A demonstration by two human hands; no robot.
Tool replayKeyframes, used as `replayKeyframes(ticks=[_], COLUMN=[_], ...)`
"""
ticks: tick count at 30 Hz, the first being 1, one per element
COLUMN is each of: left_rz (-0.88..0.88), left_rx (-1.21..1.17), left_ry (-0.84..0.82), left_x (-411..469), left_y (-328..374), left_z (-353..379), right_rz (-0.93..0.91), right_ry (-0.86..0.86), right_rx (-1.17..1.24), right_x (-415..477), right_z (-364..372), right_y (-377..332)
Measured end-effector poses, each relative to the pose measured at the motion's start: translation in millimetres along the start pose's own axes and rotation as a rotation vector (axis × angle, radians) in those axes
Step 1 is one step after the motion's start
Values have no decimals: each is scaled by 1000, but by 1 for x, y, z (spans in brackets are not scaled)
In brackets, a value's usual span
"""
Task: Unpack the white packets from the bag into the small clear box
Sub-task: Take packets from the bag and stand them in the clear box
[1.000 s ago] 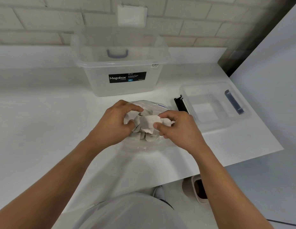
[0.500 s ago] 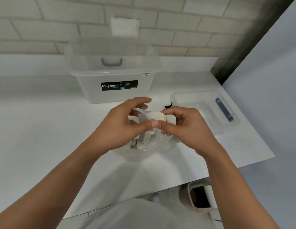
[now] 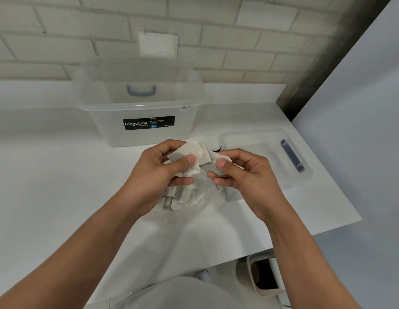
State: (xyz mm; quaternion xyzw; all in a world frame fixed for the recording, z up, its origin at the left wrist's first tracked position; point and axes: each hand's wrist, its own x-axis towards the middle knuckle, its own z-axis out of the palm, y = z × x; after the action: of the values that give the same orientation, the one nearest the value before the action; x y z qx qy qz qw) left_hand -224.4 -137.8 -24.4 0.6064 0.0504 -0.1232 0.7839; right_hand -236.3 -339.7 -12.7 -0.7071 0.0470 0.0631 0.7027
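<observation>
– So, what do the hands hold?
– Left hand [image 3: 158,175] pinches a white packet [image 3: 189,149]; right hand [image 3: 245,175] pinches a second packet [image 3: 217,156], both just above the bag [image 3: 200,197] on the desk [image 3: 49,175].
– And the small clear box [image 3: 260,142]?
– Right of the hands; its inside looks too hazy to tell.

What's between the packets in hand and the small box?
In the head view, a small black piece peeks out between the held packets and the box rim; too little shows to identify it.
</observation>
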Motion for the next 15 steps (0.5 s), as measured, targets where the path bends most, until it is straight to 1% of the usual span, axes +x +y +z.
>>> replayKeyframes(ticks=[3,6,8,11,13,15], left_rz=[-17,-21,-21,-22,-15,-2], left_rx=[-133,-198,-230,-229,-209,-196], left_ry=[12,-13,-55,-123,-139,-140], left_x=[2,3,3,5,7,9], left_y=[-1,-2,-2,-3,-5,-5], left_z=[5,11,13,17,20,23], right_rz=[-13,-18,-23,-52,-99,-146], right_ry=[83,146,141,82,75,80], right_rx=[-35,-10,58,138,52,-109], right_x=[4,8,10,10,10,12], right_z=[-5,-11,-15,-19,-23,-29], right_y=[0,0,0,-2,-3,-8])
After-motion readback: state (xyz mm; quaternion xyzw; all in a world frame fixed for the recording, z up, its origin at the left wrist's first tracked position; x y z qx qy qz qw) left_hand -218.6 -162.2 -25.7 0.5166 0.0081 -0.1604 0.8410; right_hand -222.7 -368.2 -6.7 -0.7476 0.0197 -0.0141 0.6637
